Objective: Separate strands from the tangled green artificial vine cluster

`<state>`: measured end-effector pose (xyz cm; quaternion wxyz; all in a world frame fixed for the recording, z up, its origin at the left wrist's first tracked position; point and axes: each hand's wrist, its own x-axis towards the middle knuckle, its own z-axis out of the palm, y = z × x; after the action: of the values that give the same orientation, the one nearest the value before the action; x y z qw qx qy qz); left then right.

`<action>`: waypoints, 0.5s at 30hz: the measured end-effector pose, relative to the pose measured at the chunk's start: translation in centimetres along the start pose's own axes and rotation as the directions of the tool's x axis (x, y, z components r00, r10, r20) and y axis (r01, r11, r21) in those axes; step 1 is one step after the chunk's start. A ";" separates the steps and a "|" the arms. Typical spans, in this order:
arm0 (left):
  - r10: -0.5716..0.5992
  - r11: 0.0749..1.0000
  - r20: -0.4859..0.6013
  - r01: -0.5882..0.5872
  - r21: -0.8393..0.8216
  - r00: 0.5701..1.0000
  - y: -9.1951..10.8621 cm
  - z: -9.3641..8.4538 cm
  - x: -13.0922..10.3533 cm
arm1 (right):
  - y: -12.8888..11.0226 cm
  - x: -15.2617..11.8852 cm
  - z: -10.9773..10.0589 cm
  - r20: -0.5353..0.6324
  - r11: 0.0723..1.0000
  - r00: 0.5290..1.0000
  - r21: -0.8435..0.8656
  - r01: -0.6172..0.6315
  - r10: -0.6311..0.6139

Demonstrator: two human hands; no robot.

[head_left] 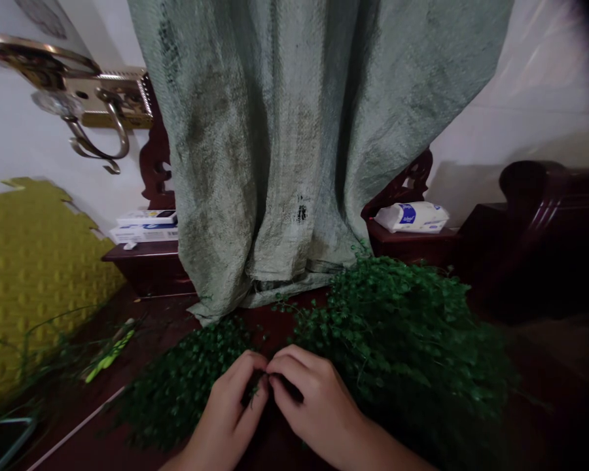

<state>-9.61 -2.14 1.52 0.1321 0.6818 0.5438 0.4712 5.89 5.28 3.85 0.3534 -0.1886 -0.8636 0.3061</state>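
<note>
Two hands are right up against each other here, left hand (243, 399) and right hand (311, 392), thumbs and forefingers pinched, and a thin green sprig (255, 392) shows in the left one's curl. The left has that sprig in its grasp; what the right fingertips have between them is hidden, so no telling there. Short piece, this sprig: its visible length slants down and back toward the wrists, the top end lost among the fingers.

Just beyond the left hand, a smaller heap of greens (186, 379), its long axis slanting from the far side down to the left. Past the right hand, a larger heap of greens (402, 327), spreading away and out to the right, leafy tops toward the fingers and the cloth. Both lie on the dark red tabletop (281, 320).

Containers now! Straight ahead of the hands hangs a woven sack (294, 144), its lower edge crumpled on the wood; whatever it may hold is out of sight. Far left, a white box (144, 233), contents hidden. Far right, a white soft packet (415, 217), contents hidden too. Nearer the left hand, a bright yellow-green tool (108, 356) lies aslant.
</note>
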 end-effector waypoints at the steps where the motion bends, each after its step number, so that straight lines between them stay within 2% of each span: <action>1: -0.010 1.000 0.005 0.010 0.005 1.000 0.0 0.0 0.0 | 0.0 0.0 0.0 0.001 1.000 1.000 -0.010 -0.003 0.003; 6: -0.014 0.999 0.023 0.013 0.038 1.000 -0.1 0.1 -0.2 | -0.1 0.1 0.0 0.002 0.997 1.000 -0.070 -0.011 0.011; 15: 0.116 0.976 0.001 -0.114 0.186 0.993 0.5 -0.4 -0.3 | 0.0 -0.5 0.5 -0.082 0.987 0.992 -0.137 0.088 -0.100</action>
<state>-9.57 -2.71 1.96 0.0377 0.7190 0.5459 0.4284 5.86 4.80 3.37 0.3919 -0.1841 -0.8735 0.2223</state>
